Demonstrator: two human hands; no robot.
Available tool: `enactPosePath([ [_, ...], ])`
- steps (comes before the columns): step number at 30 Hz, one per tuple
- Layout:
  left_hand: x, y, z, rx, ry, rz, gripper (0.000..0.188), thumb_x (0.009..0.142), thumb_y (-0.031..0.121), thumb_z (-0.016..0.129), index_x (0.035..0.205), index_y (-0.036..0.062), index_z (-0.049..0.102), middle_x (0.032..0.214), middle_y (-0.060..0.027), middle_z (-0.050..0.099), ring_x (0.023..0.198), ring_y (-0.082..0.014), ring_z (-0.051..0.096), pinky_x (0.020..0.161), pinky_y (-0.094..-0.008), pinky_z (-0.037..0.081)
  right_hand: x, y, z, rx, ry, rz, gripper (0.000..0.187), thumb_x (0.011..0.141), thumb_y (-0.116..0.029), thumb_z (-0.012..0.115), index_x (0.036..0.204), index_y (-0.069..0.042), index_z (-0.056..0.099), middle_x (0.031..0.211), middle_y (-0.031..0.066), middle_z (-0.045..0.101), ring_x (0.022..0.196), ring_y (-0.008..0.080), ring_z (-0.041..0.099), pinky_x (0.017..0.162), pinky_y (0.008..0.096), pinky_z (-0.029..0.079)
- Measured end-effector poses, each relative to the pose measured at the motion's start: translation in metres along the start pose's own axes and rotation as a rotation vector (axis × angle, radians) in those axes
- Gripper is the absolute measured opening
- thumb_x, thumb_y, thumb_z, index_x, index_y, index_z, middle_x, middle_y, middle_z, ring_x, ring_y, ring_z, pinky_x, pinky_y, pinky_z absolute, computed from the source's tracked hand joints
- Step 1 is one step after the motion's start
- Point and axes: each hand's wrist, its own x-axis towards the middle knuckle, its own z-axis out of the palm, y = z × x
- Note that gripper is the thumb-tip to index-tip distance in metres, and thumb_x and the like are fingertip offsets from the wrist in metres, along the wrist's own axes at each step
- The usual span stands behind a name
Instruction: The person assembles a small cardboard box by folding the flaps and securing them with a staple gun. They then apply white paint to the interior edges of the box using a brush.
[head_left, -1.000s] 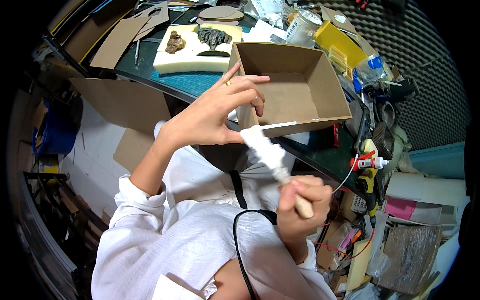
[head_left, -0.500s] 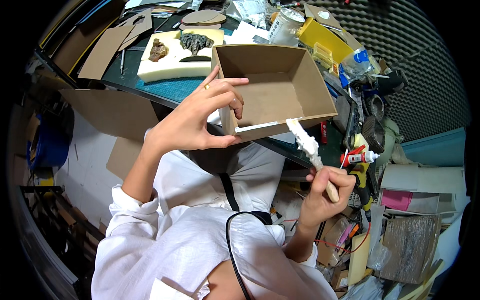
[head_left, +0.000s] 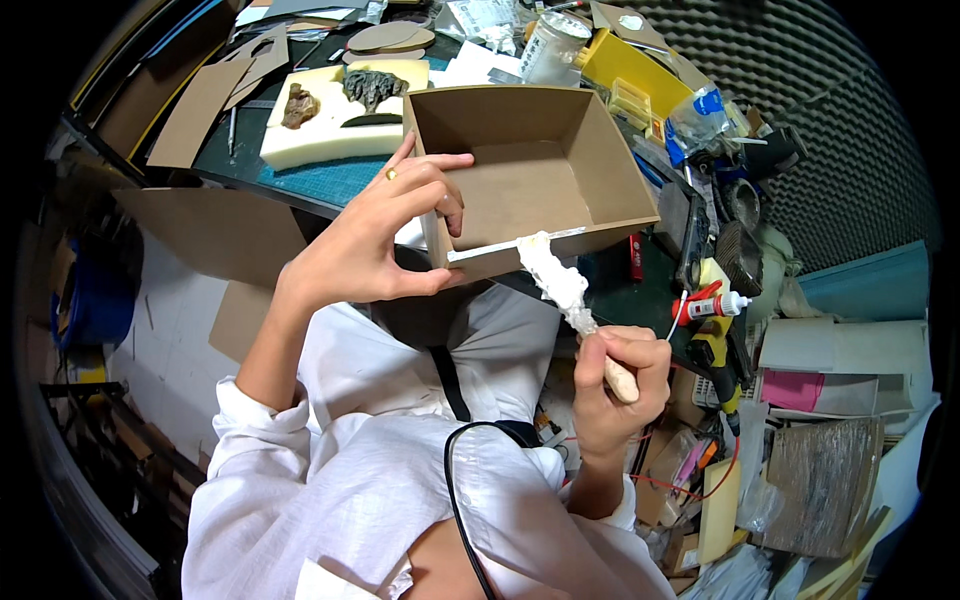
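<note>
My left hand (head_left: 400, 225) grips the left end of an open brown cardboard box (head_left: 535, 185), thumb underneath the near corner and fingers reaching over the side wall. The box is tilted, its inside facing me. Along the near rim runs a strip of wet-looking white paste (head_left: 490, 247), from the left corner past the middle. In my right hand (head_left: 620, 385) is a spatula (head_left: 558, 285) with a pale handle, its blade thickly coated in the same white paste. The blade's tip is at the near rim; whether it touches is hard to tell.
Behind the box, a cream foam block (head_left: 330, 145) holding two rock-like pieces rests on a teal cutting mat (head_left: 320, 180). A clear jar (head_left: 553, 50) stands farther back. At the right lie a red-and-white bottle (head_left: 712, 305) and a yellow-black tool (head_left: 715, 355). Cardboard sheets (head_left: 205, 110) lean at left.
My right hand has brought the spatula left along the near rim, and the white strip there is longer. The left hand keeps its hold; the whole scene has shifted slightly left.
</note>
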Motion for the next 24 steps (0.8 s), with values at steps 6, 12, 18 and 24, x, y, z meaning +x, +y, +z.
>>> enactPosePath([
  [6,0.003,0.003,0.001,-0.006,0.003,-0.009,0.027,0.068,0.018,0.075,0.084,0.0089,0.056,0.098,-0.0041,0.056,0.13,-0.0279,0.046,0.118,-0.0571,0.015,0.009,0.015,-0.014,-0.038,0.131,0.122,0.019,0.082,-0.001,0.071,0.085,-0.002,0.052,0.079,0.0098,0.062,0.068,0.016,0.058,0.064,0.0279,0.049],
  [12,0.003,0.006,0.001,-0.001,0.005,-0.018,0.027,0.067,0.016,0.075,0.084,0.0076,0.056,0.096,-0.005,0.055,0.129,-0.0291,0.046,0.118,-0.056,0.016,0.022,0.03,-0.026,-0.096,0.296,0.226,0.016,0.083,-0.002,0.069,0.085,-0.001,0.053,0.079,0.0092,0.06,0.065,0.0126,0.053,0.061,0.0257,0.045],
  [18,0.004,0.007,0.001,0.003,-0.002,-0.043,0.031,0.066,0.014,0.076,0.086,0.0059,0.055,0.095,-0.0066,0.054,0.128,-0.0304,0.048,0.117,-0.0549,0.018,0.027,0.034,-0.035,-0.118,0.22,0.182,0.016,0.085,-0.003,0.069,0.084,-0.001,0.053,0.08,0.0085,0.061,0.067,0.0138,0.054,0.064,0.0262,0.046],
  [24,0.004,0.005,0.002,0.005,-0.011,-0.035,0.032,0.064,0.014,0.076,0.086,0.0046,0.054,0.096,-0.0074,0.055,0.128,-0.032,0.048,0.117,-0.055,0.018,0.026,0.038,-0.037,-0.069,0.107,0.13,0.015,0.086,-0.002,0.068,0.085,-0.001,0.053,0.08,0.0089,0.062,0.07,0.0135,0.056,0.067,0.0258,0.046],
])
